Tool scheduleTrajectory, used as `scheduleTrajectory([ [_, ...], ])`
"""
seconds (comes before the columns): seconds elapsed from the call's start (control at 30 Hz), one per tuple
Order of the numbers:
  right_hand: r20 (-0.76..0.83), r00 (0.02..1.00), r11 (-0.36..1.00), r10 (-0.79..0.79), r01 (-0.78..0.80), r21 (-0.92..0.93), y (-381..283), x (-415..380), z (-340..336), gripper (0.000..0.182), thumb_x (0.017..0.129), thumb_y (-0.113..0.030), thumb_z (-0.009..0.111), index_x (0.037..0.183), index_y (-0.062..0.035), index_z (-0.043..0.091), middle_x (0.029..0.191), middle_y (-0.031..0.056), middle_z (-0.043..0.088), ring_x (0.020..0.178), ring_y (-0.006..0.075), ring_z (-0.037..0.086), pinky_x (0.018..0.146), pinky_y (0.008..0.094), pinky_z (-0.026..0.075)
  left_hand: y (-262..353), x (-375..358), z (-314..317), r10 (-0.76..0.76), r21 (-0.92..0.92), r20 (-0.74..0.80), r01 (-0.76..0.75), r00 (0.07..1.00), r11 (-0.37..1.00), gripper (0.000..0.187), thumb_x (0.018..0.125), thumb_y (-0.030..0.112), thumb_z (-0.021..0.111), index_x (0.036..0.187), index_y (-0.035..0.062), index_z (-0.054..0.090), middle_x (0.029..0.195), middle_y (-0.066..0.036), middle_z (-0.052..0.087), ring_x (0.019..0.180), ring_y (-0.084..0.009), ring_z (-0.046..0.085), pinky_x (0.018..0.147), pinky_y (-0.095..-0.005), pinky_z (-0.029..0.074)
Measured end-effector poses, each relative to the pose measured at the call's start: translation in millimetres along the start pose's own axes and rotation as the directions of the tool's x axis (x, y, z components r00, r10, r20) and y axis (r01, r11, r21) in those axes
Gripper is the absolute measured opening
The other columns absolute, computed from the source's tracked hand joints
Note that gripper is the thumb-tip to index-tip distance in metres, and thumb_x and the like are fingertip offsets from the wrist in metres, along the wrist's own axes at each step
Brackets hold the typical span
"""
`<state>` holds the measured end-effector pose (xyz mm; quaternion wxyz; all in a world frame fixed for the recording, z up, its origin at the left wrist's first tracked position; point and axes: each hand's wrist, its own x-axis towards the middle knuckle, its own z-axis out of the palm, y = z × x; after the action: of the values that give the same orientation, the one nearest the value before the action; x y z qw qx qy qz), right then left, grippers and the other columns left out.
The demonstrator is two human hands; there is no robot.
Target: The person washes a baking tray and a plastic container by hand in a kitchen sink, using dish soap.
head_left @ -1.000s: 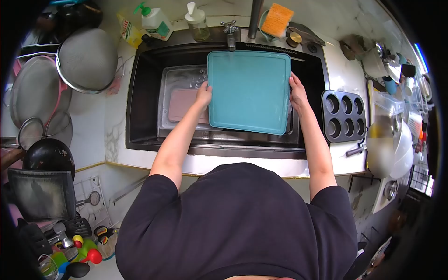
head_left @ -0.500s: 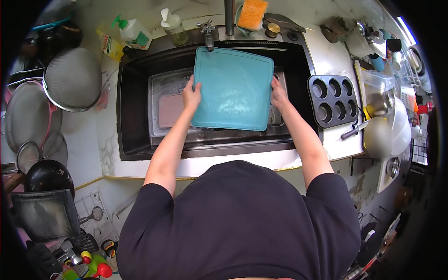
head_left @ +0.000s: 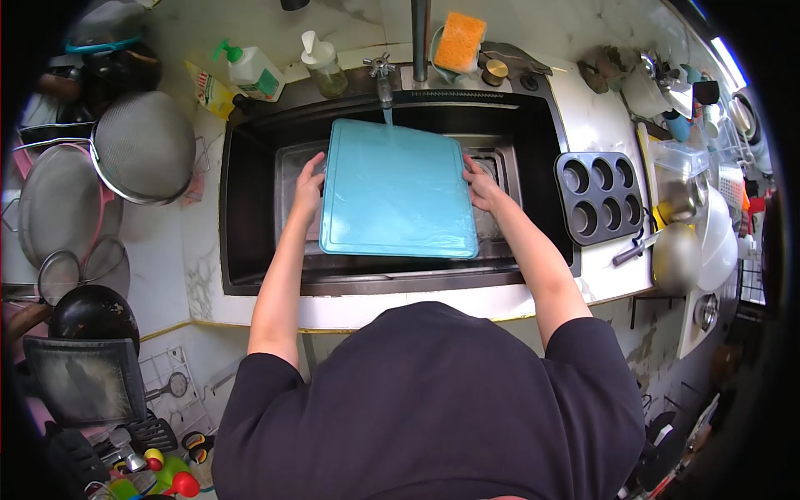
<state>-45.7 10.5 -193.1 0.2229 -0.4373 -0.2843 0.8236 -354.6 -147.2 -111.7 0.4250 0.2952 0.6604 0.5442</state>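
A flat turquoise rectangular board or lid [head_left: 398, 196] is held over the black sink [head_left: 250, 279], its surface wet and shiny. My left hand [head_left: 308, 183] grips its left edge, thumb and fingers at the side. On the opposite edge, my right hand [head_left: 481, 185] holds it, partly behind the rim. Water runs from the tap [head_left: 384, 83] onto the board's top edge. Beneath, a metal tray or basin [head_left: 287, 167] is partly hidden by the board.
A muffin tin [head_left: 598, 198] lies on the counter right of the sink. Soap bottles [head_left: 254, 75] and a pump bottle [head_left: 323, 67] stand behind it, with an orange sponge [head_left: 459, 42] by the faucet pipe. Strainers [head_left: 143, 148] hang at the left.
The board has moved left and toward me with both hands on it. Water now falls from the tap onto it. The whole view has shifted slightly.
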Motion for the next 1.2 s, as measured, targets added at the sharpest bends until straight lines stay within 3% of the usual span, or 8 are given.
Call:
scheduleTrajectory([
  [0.1,0.079,0.993,0.994,0.089,-0.083,-0.072,-17,-5,-12,0.038,0.089,-0.008,0.029,0.127,-0.0096,0.032,0.103,0.0135,0.052,0.084,0.0185,0.057,0.067,0.0296,0.051,-17,0,-15,-0.146,-0.123,0.160,0.167,0.976,0.978,0.044,0.076,-0.002,0.035,0.119,-0.0032,0.039,0.097,-0.010,0.058,0.082,-0.0141,0.055,0.076,-0.0248,0.042],
  [0.23,0.113,0.990,0.995,0.087,-0.082,-0.054,-27,-14,-40,0.031,0.087,-0.014,0.035,0.111,0.0010,0.047,0.086,0.0132,0.060,0.067,0.0180,0.061,0.057,0.0251,0.052,-13,-14,4,0.064,-0.016,0.104,-0.063,0.992,0.998,0.031,0.083,0.011,0.046,0.111,-0.0023,0.049,0.082,-0.004,0.059,0.071,-0.0092,0.054,0.063,-0.0202,0.041],
  [0.27,-0.155,0.982,0.990,0.111,-0.122,-0.065,-44,-46,-3,0.036,0.088,-0.021,0.032,0.104,0.0065,0.049,0.090,0.0178,0.059,0.068,0.0204,0.062,0.054,0.0249,0.053,-10,-13,5,0.103,0.067,0.233,-0.122,0.967,0.990,0.029,0.084,0.022,0.050,0.101,-0.0013,0.054,0.083,-0.006,0.060,0.070,-0.0108,0.056,0.062,-0.0224,0.044],
  [0.5,-0.141,0.990,0.986,-0.021,-0.003,-0.167,-50,-73,-12,0.056,0.090,-0.041,0.023,0.104,0.0105,0.042,0.080,0.0215,0.060,0.064,0.0223,0.063,0.051,0.0266,0.053,18,-10,35,0.237,0.493,0.050,-0.230,0.970,0.839,0.030,0.085,0.028,0.049,0.077,-0.0005,0.054,0.058,-0.001,0.050,0.055,-0.0089,0.044,0.051,-0.0232,0.036],
  [0.7,-0.084,0.981,0.948,0.176,-0.192,-0.255,-41,-77,-48,0.076,0.084,-0.057,0.017,0.120,0.0087,0.024,0.084,0.0249,0.058,0.068,0.0267,0.062,0.051,0.0295,0.052,-25,1,47,0.437,0.483,0.160,-0.456,0.885,0.747,0.030,0.082,0.023,0.052,0.067,-0.0021,0.049,0.061,-0.010,0.048,0.058,-0.0117,0.044,0.052,-0.0287,0.036],
  [0.73,-0.083,0.981,0.949,0.173,-0.189,-0.253,-40,-78,-49,0.076,0.084,-0.057,0.017,0.120,0.0087,0.024,0.084,0.0249,0.058,0.068,0.0267,0.062,0.051,0.0295,0.052,-56,12,43,0.129,0.287,0.215,-0.189,0.968,0.939,0.027,0.084,0.022,0.049,0.075,-0.0030,0.052,0.073,-0.011,0.054,0.068,-0.0138,0.048,0.061,-0.0295,0.039],
  [0.87,-0.250,0.919,0.879,0.306,-0.373,-0.297,-32,-75,-63,0.080,0.082,-0.059,0.014,0.125,0.0081,0.013,0.083,0.0268,0.058,0.065,0.0281,0.062,0.050,0.0321,0.052,-89,13,54,-0.195,0.263,0.281,0.120,0.940,0.957,0.026,0.090,0.020,0.038,0.108,0.0018,0.043,0.099,-0.009,0.054,0.089,-0.0168,0.053,0.079,-0.0309,0.043],
  [1.2,-0.262,0.896,0.827,0.357,-0.434,-0.357,-38,-70,-35,0.078,0.085,-0.055,0.014,0.112,0.0160,0.031,0.076,0.0229,0.060,0.060,0.0241,0.062,0.048,0.0281,0.052,-97,26,73,-0.321,-0.289,0.022,0.314,0.947,0.904,0.034,0.089,0.030,0.039,0.105,0.0007,0.045,0.101,-0.011,0.054,0.092,-0.0172,0.050,0.077,-0.0288,0.040],
])
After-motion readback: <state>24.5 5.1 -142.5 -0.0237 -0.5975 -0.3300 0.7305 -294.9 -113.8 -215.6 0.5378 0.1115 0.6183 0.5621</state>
